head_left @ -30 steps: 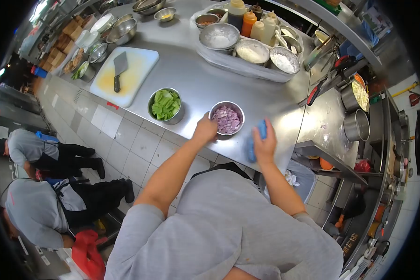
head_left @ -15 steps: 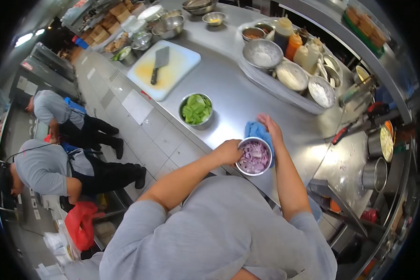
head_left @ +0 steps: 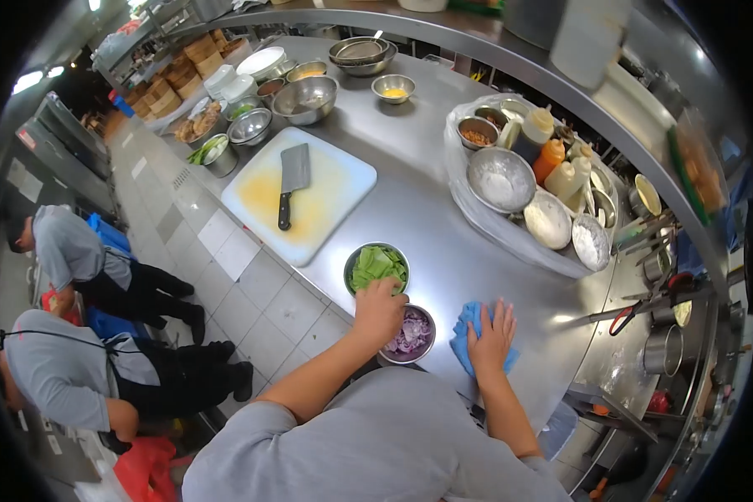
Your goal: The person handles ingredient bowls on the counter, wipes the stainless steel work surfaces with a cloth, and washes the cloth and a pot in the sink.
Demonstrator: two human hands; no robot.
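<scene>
My left hand, fingers curled, is over the near rim of a metal bowl of cut leafy greens and beside a metal bowl of chopped red onion. Its fingertips are partly hidden, so which rim or leaf they grip cannot be made out. Both bowls stand close together at the counter's near edge. To the right, my right hand lies flat with spread fingers on a crumpled blue cloth on the steel counter.
A cleaver lies on a stained white cutting board. Farther right stand floury bowls and squeeze bottles. Metal bowls line the far left. Two people in grey shirts bend over at the left.
The onion bowl has moved left, beside the greens, and my left hand has shifted toward the greens. My right hand has come down flat on the cloth. The camera view has shifted.
</scene>
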